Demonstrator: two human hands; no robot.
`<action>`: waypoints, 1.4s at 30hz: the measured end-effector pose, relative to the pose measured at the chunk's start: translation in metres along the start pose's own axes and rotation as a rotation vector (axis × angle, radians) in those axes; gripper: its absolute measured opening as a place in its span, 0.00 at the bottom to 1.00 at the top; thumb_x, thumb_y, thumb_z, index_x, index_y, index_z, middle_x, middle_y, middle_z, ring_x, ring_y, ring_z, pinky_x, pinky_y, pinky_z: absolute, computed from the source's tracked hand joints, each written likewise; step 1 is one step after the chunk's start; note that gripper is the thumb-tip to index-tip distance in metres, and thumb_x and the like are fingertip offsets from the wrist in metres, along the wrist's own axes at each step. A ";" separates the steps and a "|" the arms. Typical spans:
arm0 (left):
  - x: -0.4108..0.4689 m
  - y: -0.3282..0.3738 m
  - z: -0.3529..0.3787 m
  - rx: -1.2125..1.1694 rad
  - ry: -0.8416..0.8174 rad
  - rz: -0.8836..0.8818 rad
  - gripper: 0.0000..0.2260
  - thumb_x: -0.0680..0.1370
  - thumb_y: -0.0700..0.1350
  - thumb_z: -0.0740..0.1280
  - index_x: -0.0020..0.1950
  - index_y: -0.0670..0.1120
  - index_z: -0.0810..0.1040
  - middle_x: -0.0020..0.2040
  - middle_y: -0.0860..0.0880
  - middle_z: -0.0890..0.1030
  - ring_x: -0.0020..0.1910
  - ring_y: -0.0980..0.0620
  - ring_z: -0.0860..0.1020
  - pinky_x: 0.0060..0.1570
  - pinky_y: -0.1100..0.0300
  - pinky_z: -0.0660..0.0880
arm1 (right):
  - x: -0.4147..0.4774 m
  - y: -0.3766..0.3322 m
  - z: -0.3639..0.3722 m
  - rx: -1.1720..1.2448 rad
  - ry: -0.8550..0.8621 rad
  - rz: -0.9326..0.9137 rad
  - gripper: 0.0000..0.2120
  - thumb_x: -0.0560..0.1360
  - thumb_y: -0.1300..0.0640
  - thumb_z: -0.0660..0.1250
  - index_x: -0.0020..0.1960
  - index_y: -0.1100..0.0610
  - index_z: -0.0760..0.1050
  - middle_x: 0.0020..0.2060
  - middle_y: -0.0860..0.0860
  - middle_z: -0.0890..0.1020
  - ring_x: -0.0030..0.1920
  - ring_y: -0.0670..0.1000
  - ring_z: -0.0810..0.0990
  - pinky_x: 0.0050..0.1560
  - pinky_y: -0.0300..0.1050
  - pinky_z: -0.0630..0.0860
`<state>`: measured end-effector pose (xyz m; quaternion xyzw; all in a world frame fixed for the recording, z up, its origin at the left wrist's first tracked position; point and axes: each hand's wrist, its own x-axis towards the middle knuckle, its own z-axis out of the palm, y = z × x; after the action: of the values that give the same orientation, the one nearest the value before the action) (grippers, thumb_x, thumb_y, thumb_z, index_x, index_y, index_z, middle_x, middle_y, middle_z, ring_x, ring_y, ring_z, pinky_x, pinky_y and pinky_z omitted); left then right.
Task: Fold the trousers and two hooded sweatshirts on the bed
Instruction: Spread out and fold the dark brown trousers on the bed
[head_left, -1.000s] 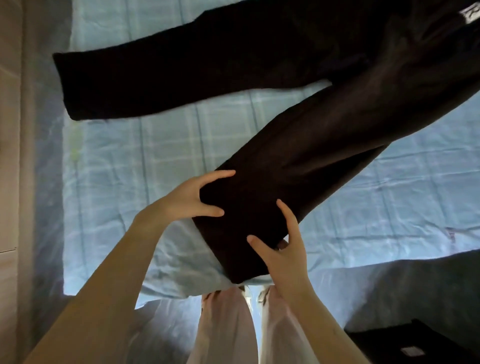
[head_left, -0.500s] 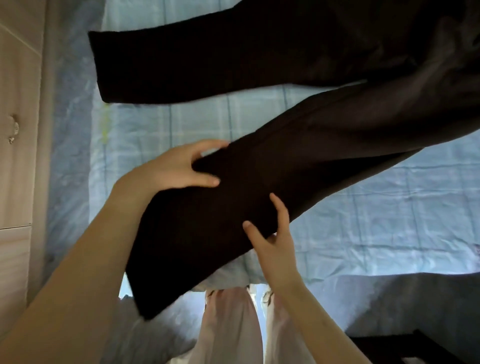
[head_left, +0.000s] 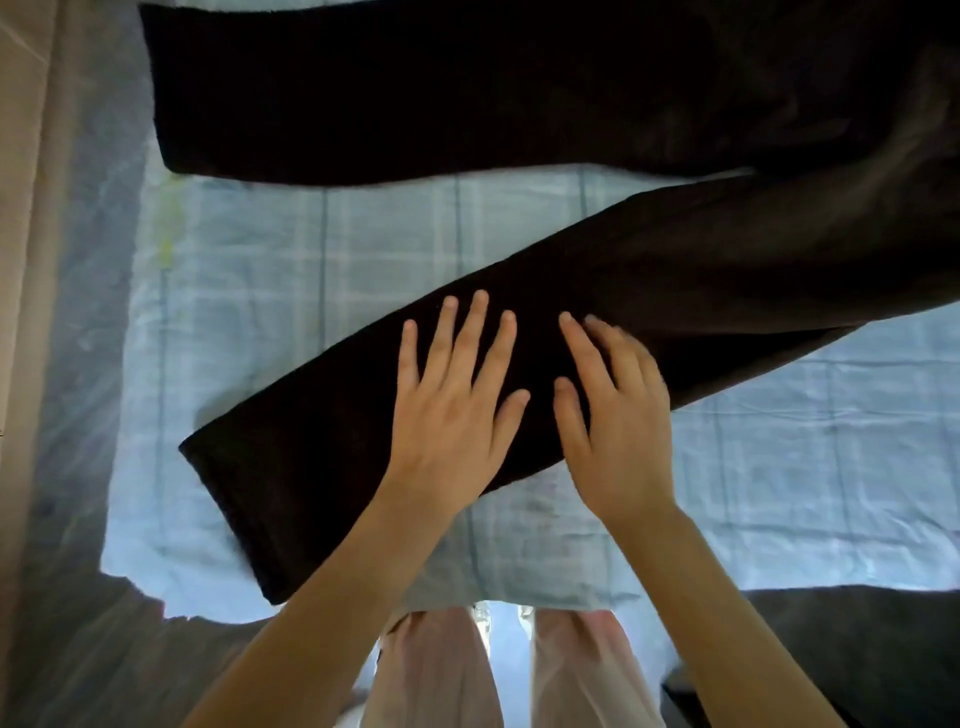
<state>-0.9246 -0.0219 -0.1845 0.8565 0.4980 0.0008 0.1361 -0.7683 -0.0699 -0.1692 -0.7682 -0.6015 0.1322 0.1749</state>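
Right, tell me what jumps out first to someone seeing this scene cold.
The dark trousers dominate, spread over the pale blue checked bedsheet, one leg across the top, the other running diagonally toward the near edge. The left hand and right hand lie flat on that nearer leg, side by side, fingers straight.
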 end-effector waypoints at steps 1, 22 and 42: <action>0.000 -0.006 0.013 0.019 -0.039 0.002 0.28 0.83 0.58 0.50 0.80 0.47 0.57 0.80 0.43 0.56 0.79 0.42 0.53 0.76 0.40 0.48 | 0.018 0.019 0.010 -0.112 -0.027 -0.083 0.24 0.83 0.48 0.54 0.78 0.49 0.64 0.75 0.51 0.69 0.75 0.56 0.65 0.75 0.58 0.61; -0.015 0.167 0.031 -1.041 0.207 -0.502 0.25 0.77 0.40 0.71 0.69 0.60 0.72 0.51 0.52 0.81 0.49 0.53 0.81 0.54 0.62 0.77 | 0.012 0.209 -0.080 0.525 -0.219 0.294 0.29 0.81 0.60 0.65 0.76 0.40 0.62 0.37 0.50 0.81 0.37 0.55 0.80 0.44 0.49 0.81; 0.068 0.140 -0.034 -1.169 0.769 -0.965 0.21 0.72 0.41 0.76 0.61 0.56 0.76 0.41 0.54 0.83 0.39 0.58 0.80 0.42 0.69 0.76 | 0.139 0.185 -0.138 0.793 0.239 0.338 0.31 0.71 0.63 0.77 0.68 0.46 0.70 0.38 0.35 0.75 0.33 0.42 0.75 0.52 0.40 0.79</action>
<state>-0.7756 -0.0210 -0.1282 0.2823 0.7398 0.4909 0.3633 -0.5156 0.0098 -0.1227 -0.7393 -0.3457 0.2896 0.5001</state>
